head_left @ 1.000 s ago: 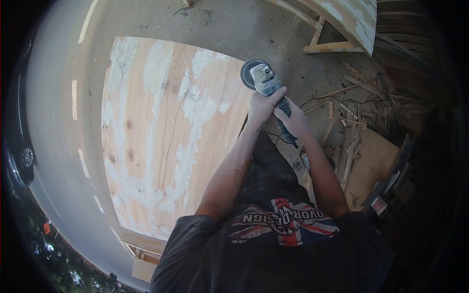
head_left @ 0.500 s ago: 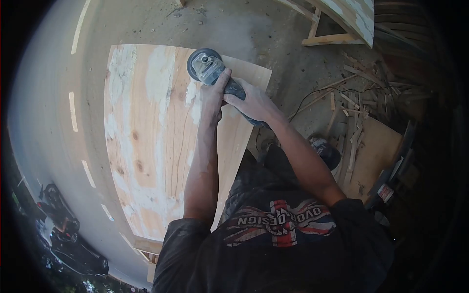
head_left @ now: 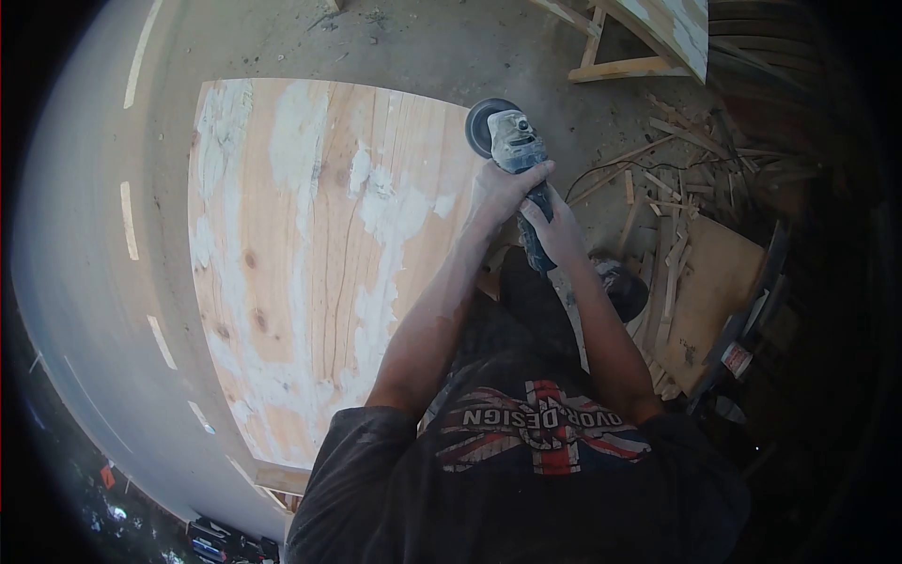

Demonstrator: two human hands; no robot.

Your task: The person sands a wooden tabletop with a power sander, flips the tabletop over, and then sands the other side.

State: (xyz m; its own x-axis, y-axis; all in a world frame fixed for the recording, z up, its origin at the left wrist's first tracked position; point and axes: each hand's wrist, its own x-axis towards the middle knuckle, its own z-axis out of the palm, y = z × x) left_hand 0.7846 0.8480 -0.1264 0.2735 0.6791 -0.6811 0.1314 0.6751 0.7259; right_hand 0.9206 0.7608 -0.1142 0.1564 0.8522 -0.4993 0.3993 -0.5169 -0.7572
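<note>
An angle grinder (head_left: 515,141) with a round dark disc is held in both of my hands over the far right corner of a wooden panel (head_left: 282,188). My left hand (head_left: 500,193) is wrapped around the grinder just behind its head, thumb across the top. Further back, my right hand (head_left: 562,233) grips the dark body. Pale dust coats both hands and the tool's head. White filler patches (head_left: 390,202) run in streaks over the panel's knotted, pale wood.
Scrap wood strips (head_left: 676,197) lie heaped on the floor to the right, beside a brown board (head_left: 719,291). A dark cord (head_left: 601,167) trails among them. Another filler-streaked panel on a wooden frame (head_left: 629,69) stands at the top right. A road with white dashes (head_left: 130,221) runs along the left.
Both hands have carried the grinder to the right, from over the panel's upper middle to its far right corner. More of the filler-covered surface now shows.
</note>
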